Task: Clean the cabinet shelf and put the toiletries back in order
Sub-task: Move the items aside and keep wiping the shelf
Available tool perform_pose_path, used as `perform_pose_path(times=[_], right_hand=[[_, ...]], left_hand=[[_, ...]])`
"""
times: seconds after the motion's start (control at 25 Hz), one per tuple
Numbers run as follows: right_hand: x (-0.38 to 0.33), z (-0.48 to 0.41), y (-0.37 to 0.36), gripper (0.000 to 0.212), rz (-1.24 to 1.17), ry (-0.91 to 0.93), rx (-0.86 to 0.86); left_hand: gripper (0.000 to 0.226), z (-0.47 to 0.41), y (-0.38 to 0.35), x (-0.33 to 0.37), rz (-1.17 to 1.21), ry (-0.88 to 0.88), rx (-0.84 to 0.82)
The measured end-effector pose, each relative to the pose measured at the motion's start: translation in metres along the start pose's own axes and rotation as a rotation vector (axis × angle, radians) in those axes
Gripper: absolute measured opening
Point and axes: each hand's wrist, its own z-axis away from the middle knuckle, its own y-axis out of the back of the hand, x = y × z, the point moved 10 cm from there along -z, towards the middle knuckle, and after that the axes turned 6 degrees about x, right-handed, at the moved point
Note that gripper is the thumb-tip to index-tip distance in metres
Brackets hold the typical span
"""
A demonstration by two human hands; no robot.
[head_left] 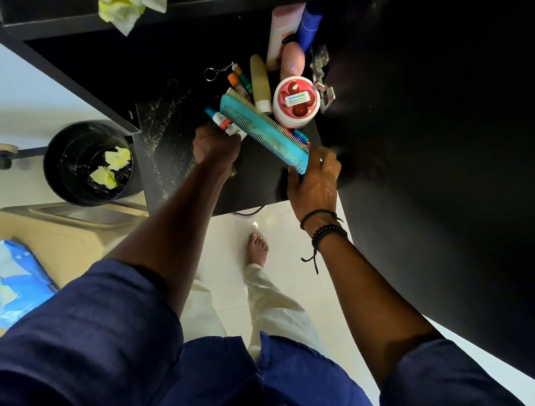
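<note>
At far left a blue packet of wipes (11, 280) lies on a pale surface. Next to it stands a black bin (54, 184) with two crumpled yellow wipes (109, 167) inside. A yellow cloth (130, 5) hangs over the edge of the upper ledge. The black shelf (258, 184) below is speckled with dust on its left part.

The left hand (215, 146) grips a small white bottle with a teal cap (221, 122). Just beside it a teal comb (263, 129) lies slanted, its near end held by the right hand (317, 179). The two hands are apart.

Behind the comb are small tubes, an olive bottle (260, 81) and a white jar with a red lid (296, 101). Pink and blue bottles (291, 28) are at the back.
</note>
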Motion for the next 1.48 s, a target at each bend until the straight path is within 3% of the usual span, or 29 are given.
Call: perform_pose_path(times=[0.12,0.32,0.52,0.8,0.88,1.0,1.12,1.32,1.48], right_hand=[[0.0,0.0,0.0,0.062,0.028,0.007,-0.017],[0.002,0.004,0.005,0.059,0.034,0.026,-0.001],[0.006,0.008,0.004,0.054,0.019,0.035,-0.002],[0.001,0.01,0.008,0.06,-0.042,0.033,0.013],[0.0,0.012,0.008,0.061,-0.093,0.026,0.007],[-0.004,0.015,-0.002,0.062,0.032,0.086,-0.073],[-0.004,0.019,-0.014,0.063,0.164,0.147,-0.166],[0.003,0.024,-0.023,0.064,0.223,0.126,-0.249],[0.003,0.023,-0.02,0.061,0.204,0.116,-0.228]], left_hand=[[0.049,0.003,-0.008,-0.019,0.029,0.084,-0.05],[0.065,-0.002,0.01,-0.008,-0.001,0.028,0.099],[0.046,-0.011,0.014,0.007,-0.052,-0.036,0.143],[0.047,0.013,0.014,-0.001,0.044,0.014,0.13],[0.038,0.028,0.009,0.013,0.153,-0.048,0.094],[0.029,0.046,-0.015,0.052,0.217,-0.174,-0.066],[0.031,0.058,-0.037,0.094,0.101,-0.317,-0.192],[0.059,0.052,-0.056,0.114,-0.181,-0.396,-0.151],[0.052,0.06,-0.049,0.121,-0.154,-0.477,-0.151]])
